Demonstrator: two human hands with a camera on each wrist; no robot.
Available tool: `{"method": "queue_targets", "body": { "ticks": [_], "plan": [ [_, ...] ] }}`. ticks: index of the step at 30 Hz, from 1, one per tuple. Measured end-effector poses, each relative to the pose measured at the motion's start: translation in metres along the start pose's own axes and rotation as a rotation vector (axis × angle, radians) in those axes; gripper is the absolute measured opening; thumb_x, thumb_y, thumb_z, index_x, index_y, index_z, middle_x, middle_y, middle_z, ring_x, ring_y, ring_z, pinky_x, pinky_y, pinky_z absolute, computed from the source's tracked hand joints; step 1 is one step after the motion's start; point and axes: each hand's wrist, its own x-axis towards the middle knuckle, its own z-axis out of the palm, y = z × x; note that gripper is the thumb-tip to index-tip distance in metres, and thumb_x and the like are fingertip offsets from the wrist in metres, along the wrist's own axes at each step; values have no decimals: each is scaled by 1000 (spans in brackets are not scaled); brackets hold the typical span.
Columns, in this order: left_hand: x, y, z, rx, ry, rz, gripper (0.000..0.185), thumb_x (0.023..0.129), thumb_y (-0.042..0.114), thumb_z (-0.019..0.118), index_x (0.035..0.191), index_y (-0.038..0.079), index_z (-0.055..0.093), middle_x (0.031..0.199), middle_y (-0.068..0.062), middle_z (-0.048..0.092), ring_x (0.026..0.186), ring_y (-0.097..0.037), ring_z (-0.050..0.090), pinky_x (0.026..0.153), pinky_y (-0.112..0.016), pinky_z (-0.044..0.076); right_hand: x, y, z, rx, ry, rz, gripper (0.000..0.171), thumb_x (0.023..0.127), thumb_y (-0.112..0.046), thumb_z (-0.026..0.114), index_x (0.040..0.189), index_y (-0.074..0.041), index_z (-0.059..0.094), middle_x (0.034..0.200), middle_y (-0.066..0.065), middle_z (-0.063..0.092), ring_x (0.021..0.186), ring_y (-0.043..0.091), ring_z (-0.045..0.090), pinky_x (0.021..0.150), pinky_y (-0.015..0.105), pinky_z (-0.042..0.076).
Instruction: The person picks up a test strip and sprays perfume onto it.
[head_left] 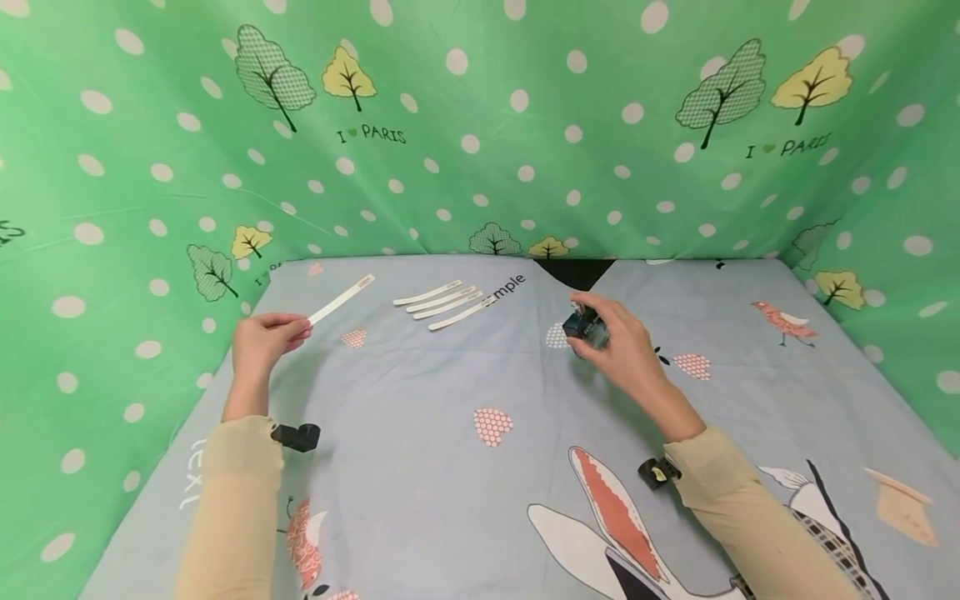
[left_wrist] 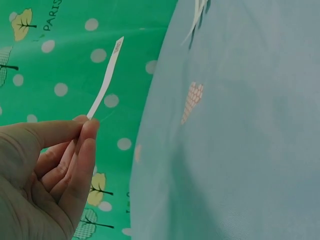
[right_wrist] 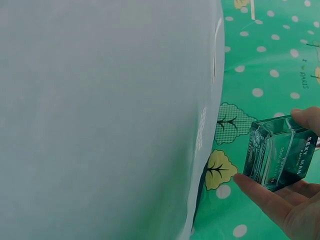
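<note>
My left hand pinches one end of a narrow white paper strip between thumb and fingers, and the strip points up and to the right above the table. In the left wrist view the same strip rises from my fingertips. My right hand grips a small square glass perfume bottle with a dark cap, held just above the cloth. The right wrist view shows the clear bottle with white lettering, held between my fingers.
Several more white paper strips lie side by side at the back of the table. A grey-blue printed cloth covers the table, and green polka-dot fabric walls close it in on three sides.
</note>
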Motion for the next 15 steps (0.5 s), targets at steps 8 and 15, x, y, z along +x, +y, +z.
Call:
{"method": "queue_targets", "body": {
  "ticks": [8, 15],
  "plan": [
    [7, -11, -2, 42, -11, -40, 41, 95, 17, 68, 128, -6, 62, 59, 25, 63, 67, 6, 69, 74, -18, 60, -1, 1, -1, 1, -3, 0, 63, 83, -17, 82, 139, -21, 54, 122, 17, 64, 110, 35, 63, 85, 55, 57],
    [15, -21, -1, 69, -14, -78, 41, 93, 17, 70, 127, -5, 63, 57, 24, 63, 66, 5, 69, 76, -19, 60, -3, 2, -1, -1, -1, -6, 63, 83, -17, 82, 139, -20, 54, 120, 16, 64, 108, 35, 64, 84, 54, 57]
  ]
}}
